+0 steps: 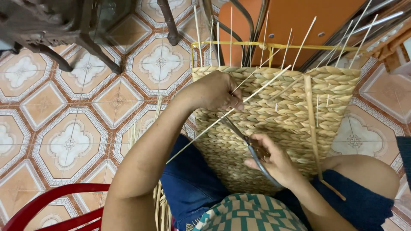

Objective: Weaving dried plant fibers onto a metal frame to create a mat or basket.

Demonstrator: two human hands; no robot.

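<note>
Down on the lap, one woven basket point(278, 115) is held on its side. The left hand point(214, 92) is bent at the wrist with its fingers closed, and one thin pale stick point(239, 102) is pinched against the weave. The right hand point(274, 160) is curled shut around the handles of one pair of scissors point(246, 141), whose blades are pointed up toward the left hand. Many more sticks are seen jutting from the basket's rim. Beyond, one orange chair point(295, 21) and a patterned tile floor point(72, 111) are seen.
</note>
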